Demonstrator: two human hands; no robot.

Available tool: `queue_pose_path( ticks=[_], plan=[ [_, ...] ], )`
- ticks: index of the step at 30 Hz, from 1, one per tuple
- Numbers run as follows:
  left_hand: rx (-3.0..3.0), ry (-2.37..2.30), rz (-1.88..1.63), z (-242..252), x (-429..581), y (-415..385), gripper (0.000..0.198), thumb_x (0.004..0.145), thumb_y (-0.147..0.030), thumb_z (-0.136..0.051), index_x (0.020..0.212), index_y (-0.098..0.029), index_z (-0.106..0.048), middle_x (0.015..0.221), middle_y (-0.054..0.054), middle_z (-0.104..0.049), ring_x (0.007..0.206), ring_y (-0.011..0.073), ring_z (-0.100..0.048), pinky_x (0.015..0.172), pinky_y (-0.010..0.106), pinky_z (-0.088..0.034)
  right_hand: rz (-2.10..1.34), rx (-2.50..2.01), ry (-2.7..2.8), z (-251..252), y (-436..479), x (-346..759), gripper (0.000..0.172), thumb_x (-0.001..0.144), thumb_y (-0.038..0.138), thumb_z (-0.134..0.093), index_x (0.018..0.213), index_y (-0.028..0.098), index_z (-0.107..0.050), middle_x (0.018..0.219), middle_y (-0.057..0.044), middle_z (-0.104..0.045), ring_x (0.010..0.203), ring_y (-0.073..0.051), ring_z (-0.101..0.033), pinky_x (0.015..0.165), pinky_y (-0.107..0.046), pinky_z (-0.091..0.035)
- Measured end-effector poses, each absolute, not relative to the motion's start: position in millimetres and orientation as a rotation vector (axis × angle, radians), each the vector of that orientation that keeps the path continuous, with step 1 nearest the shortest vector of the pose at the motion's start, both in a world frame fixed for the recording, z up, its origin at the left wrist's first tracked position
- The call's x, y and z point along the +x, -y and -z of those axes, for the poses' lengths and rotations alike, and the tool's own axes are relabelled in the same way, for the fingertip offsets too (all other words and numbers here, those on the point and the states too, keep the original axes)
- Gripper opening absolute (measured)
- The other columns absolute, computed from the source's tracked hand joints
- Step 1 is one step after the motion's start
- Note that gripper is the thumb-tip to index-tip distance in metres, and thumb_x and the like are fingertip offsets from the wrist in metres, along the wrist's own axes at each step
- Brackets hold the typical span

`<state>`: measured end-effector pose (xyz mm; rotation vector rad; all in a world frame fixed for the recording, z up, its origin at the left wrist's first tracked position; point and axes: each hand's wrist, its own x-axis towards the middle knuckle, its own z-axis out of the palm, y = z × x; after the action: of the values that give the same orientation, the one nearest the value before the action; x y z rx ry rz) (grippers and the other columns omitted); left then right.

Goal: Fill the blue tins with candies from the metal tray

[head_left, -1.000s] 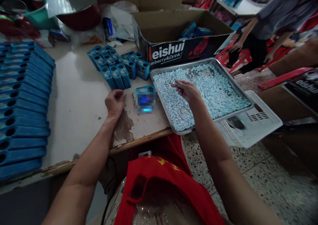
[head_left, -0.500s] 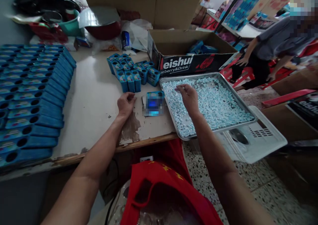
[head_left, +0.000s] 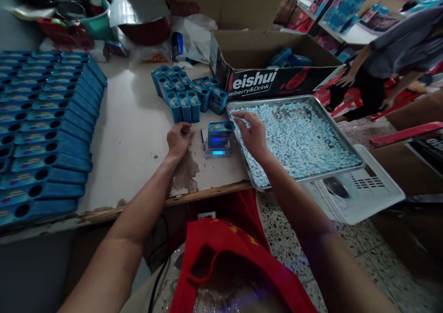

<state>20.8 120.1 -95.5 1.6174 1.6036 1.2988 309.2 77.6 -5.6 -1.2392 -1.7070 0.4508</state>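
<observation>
Right hand (head_left: pixel 251 131) above the left edge of the metal tray (head_left: pixel 328 174) of pale blue pellets (head_left: pixel 308 140), fingers bent, tips just beside a blue container (head_left: pixel 221 127); can't tell if it's pinching anything. That container is on the counter (head_left: pixel 124 103), between both hands, lower part blurred out. Left hand (head_left: pixel 178 140) rests on the counter, loosely curled; contents not readable. Cluster of similar containers (head_left: pixel 185 104) upright just beyond it, cardboard box (head_left: pixel 254 85) behind the tray.
</observation>
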Motion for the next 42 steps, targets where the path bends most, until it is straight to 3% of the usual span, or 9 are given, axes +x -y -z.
queue_pose_path(
  ticks=[6,10,14,20,28,32,35,39,42],
  plan=[
    [1.64,-1.631,-1.281,93.3,23.5,-117.8,0.019,0.085,-0.013,-0.086,0.101,-0.023,-0.08,0.1,0.004,-0.083,0.094,0.0247,-0.079,0.098,0.039,-0.065,-0.426,-1.52,1.672,12.2,-75.8,382.0,0.02,0.106,0.049,-0.078,0.105,0.03,-0.085,0.114,-0.008,-0.088,0.112,-0.034,-0.078,0.114,-0.052,-0.06],
    [1.641,-1.636,-1.27,94.5,24.5,-118.4,0.019,0.086,-0.014,-0.085,0.102,-0.022,-0.08,0.101,0.004,-0.085,0.093,0.0241,-0.08,0.097,0.039,-0.066,-0.387,-1.61,2.074,39.3,-60.6,414.6,0.035,0.092,0.042,-0.094,0.123,0.028,-0.087,0.127,-0.014,-0.086,0.124,-0.043,-0.077,0.124,-0.065,-0.054],
    [1.637,-1.653,-1.28,95.7,24.7,-119.1,0.019,0.084,-0.015,-0.083,0.1,-0.023,-0.079,0.1,0.004,-0.085,0.093,0.0241,-0.08,0.097,0.04,-0.067,-0.257,-1.601,2.25,61.7,-46.1,412.2,0.044,0.096,0.036,-0.085,0.138,0.024,-0.085,0.146,-0.02,-0.076,0.137,-0.046,-0.073,0.123,-0.065,-0.057],
    [1.661,-1.636,-1.277,92.5,23.7,-115.5,0.018,0.084,-0.016,-0.083,0.1,-0.023,-0.079,0.101,0.005,-0.086,0.094,0.024,-0.08,0.097,0.04,-0.068,-0.215,-1.678,2.305,63.8,-46.2,399.3,0.02,0.101,0.033,-0.071,0.111,0.023,-0.084,0.118,-0.019,-0.079,0.104,-0.04,-0.079,0.097,-0.053,-0.065],
    [1.642,-1.606,-1.274,94.5,24.5,-118.7,0.018,0.085,-0.014,-0.086,0.1,-0.023,-0.08,0.102,0.004,-0.086,0.094,0.0233,-0.08,0.097,0.039,-0.067,-0.251,-1.638,2.067,58.1,-44.2,404.6,0.017,0.098,0.028,-0.064,0.098,0.027,-0.081,0.103,-0.013,-0.083,0.092,-0.033,-0.077,0.094,-0.048,-0.065],
    [1.614,-1.641,-1.302,86.7,28.8,-111.9,0.011,0.096,-0.016,-0.086,0.105,-0.021,-0.081,0.104,0.006,-0.085,0.096,0.0241,-0.081,0.097,0.04,-0.066,-0.244,-1.666,2.013,56.0,-44.1,405.9,0.016,0.096,0.026,-0.063,0.096,0.028,-0.079,0.105,-0.015,-0.082,0.095,-0.035,-0.08,0.093,-0.051,-0.064],
    [1.792,-1.639,-1.334,62.0,34.7,-87.9,0.011,0.107,-0.024,-0.087,0.116,-0.02,-0.081,0.116,0.009,-0.086,0.112,0.0262,-0.082,0.108,0.045,-0.065,-0.212,-1.67,1.989,57.6,-39.3,405.8,0.015,0.098,0.034,-0.064,0.094,0.03,-0.078,0.106,-0.017,-0.081,0.093,-0.037,-0.081,0.089,-0.053,-0.062],
    [2.423,-1.453,-1.02,19.5,68.9,-59.3,0.051,0.107,-0.054,-0.094,0.14,-0.017,-0.081,0.159,0.021,-0.075,0.155,0.0324,-0.068,0.13,0.054,-0.052,-0.142,-1.697,1.897,67.0,-36.6,405.4,0.029,0.101,0.063,-0.067,0.095,0.037,-0.078,0.117,-0.022,-0.081,0.081,-0.035,-0.079,0.074,-0.056,-0.054],
    [2.595,-1.355,-0.526,-4.9,98.6,-62.1,0.051,0.11,-0.053,-0.09,0.148,-0.02,-0.08,0.165,0.02,-0.072,0.153,0.0304,-0.071,0.118,0.05,-0.059,-0.154,-1.67,1.878,70.6,-36.2,404.8,0.051,0.097,0.09,-0.057,0.09,0.044,-0.076,0.116,-0.025,-0.08,0.081,-0.04,-0.077,0.07,-0.06,-0.047]
  ],
)
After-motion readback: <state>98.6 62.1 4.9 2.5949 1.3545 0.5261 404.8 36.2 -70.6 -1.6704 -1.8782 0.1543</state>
